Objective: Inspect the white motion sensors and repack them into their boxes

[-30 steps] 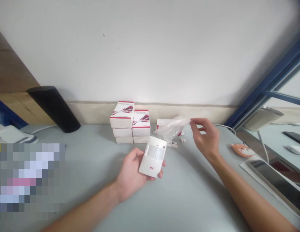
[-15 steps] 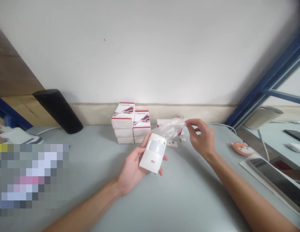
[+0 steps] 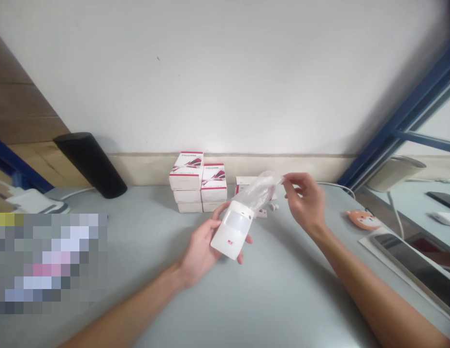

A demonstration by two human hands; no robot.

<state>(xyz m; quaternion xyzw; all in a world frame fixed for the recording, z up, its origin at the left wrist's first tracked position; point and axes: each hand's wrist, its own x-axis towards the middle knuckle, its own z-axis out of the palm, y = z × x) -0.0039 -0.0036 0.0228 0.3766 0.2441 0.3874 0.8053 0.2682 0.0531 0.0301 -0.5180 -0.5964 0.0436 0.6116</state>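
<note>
My left hand grips a white motion sensor with a frosted lens and a small red mark, held tilted above the grey table. My right hand pinches the far end of a clear plastic bag. The bag's near end lies against the sensor's top edge. Both hands hover near the middle of the table, in front of the stacked boxes.
Two stacks of white-and-red boxes stand by the wall, a single one and small white parts behind the bag. A black cylinder leans at the left. At the right lie an orange animal-shaped item and a tablet.
The sensor has risen slightly and moved right, closer to the bag. The bag's end now meets the sensor's top. My right hand stays pinched on the bag.
</note>
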